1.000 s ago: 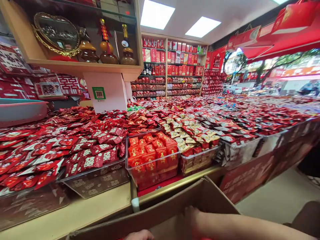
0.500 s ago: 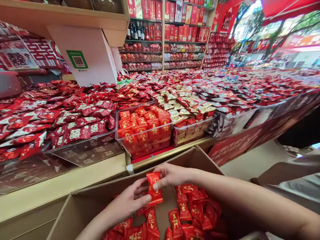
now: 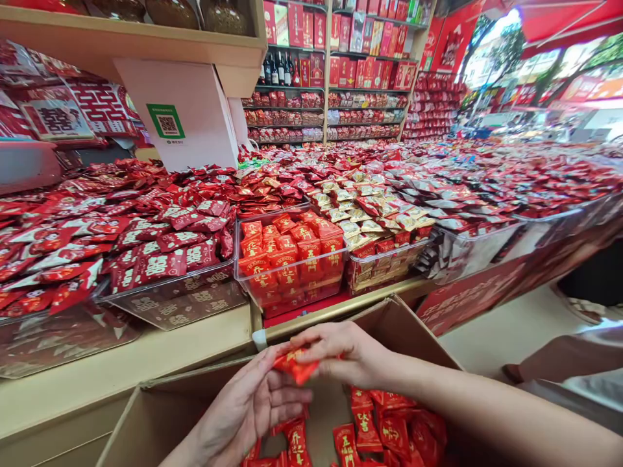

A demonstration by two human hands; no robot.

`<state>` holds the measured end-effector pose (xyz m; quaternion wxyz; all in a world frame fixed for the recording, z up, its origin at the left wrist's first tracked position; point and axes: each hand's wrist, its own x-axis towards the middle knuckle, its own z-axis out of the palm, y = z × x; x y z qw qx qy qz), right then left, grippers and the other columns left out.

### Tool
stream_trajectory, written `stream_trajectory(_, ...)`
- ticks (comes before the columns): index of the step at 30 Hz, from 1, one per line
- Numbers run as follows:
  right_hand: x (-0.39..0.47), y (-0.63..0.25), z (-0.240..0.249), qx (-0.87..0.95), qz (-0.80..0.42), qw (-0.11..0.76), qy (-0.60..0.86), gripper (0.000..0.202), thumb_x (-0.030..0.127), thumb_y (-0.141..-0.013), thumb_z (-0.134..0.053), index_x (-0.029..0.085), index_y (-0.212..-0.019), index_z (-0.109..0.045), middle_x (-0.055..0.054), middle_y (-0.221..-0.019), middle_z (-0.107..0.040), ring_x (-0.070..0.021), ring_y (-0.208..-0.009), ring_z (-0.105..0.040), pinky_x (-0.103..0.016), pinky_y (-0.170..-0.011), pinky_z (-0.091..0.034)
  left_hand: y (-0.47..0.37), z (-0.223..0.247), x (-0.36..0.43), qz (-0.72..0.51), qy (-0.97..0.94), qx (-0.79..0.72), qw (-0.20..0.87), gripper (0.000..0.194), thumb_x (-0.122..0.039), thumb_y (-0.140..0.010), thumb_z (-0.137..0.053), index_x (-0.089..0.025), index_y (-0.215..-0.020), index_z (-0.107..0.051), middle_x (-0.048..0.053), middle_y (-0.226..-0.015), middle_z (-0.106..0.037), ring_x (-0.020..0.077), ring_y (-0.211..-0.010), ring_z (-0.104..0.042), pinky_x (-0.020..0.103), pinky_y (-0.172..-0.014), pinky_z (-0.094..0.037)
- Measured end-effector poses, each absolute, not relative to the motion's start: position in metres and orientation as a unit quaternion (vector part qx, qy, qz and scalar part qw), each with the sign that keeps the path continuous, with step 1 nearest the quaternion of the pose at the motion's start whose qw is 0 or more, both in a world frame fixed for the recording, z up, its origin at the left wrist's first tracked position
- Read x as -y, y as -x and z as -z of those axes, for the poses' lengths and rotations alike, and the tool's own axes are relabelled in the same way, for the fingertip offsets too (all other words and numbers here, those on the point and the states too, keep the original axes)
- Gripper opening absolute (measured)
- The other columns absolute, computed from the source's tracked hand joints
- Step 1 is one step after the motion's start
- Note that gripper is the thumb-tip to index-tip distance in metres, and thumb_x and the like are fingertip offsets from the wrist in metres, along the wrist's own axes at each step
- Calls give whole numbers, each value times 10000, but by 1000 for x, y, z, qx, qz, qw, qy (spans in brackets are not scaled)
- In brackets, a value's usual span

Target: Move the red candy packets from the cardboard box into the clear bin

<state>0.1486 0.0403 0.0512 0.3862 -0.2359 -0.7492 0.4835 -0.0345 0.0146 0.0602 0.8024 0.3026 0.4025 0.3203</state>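
Note:
Above an open cardboard box (image 3: pixel 160 395), my right hand (image 3: pixel 345 350) pinches a small red wrapped candy packet (image 3: pixel 296 366) with gold print. My left hand (image 3: pixel 257 395) is beside it, palm turned up and fingers stretched out, its upper edge against the packet's left end. Whether any left finger grips the packet is hard to see, but the hand looks open. Inside the box lie more red packets, one of them marked in gold characters (image 3: pixel 347 446). Directly behind the box, a clear plastic bin (image 3: pixel 292 282) holds neat rows of similar red packets.
Bins of dark red packets (image 3: pixel 160 259) stand left, and gold-and-white packets (image 3: pixel 360 214) fill a bin to the right. A white carton with a QR code (image 3: pixel 167 124) rises behind. Shelves (image 3: pixel 326 71) line the back. Part of a person (image 3: pixel 579 363) shows at far right.
The packet has tipped from upright to nearly flat between my hands. My left hand's fingers have straightened and its palm has turned up. The view has shifted slightly.

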Motion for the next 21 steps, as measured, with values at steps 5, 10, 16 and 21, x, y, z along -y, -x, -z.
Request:
stream_trajectory(5, -41, -154, -54, 766, -489, 357, 214, 266, 60, -655, -469, 168, -854, -608, -79, -1099, -469, -143, -981, -460, -286, -805, -371, 30, -63, -15, -402, -363, -465, 701, 384, -189, -672, -619, -204, -1014, -444, -71, -516, -587, 96, -540, -582, 226, -585, -489)
stream_trajectory(10, -44, -146, -40, 627, -620, 372, 289, 144, 191, -637, -581, 129, -746, -510, -61, -906, -510, -97, -739, -500, -223, -633, -399, 30, -57, -17, -434, -405, -498, 632, 495, -214, -591, -681, -180, -1020, -437, -117, -346, -505, 74, -413, -534, 193, -549, -490)
stream_trajectory(16, -42, -137, -29, 625, -588, 332, 392, 222, 278, -617, -616, 137, -668, -452, 54, -529, -432, -43, -484, -364, -163, -451, -296, 27, -50, -16, -473, -395, -453, 644, 637, -243, -563, -693, -198, -1083, -328, -16, -600, -656, 145, -561, -591, 254, -564, -493)
stream_trajectory(21, -39, -141, -38, 737, -474, 297, 378, 132, 231, -650, -570, 134, -659, -482, 50, -539, -438, -36, -486, -367, -142, -441, -285, 33, -32, -22, -449, -417, -433, 661, 741, -266, -569, -695, -186, -1135, -224, 4, -580, -645, 154, -540, -582, 256, -524, -460)
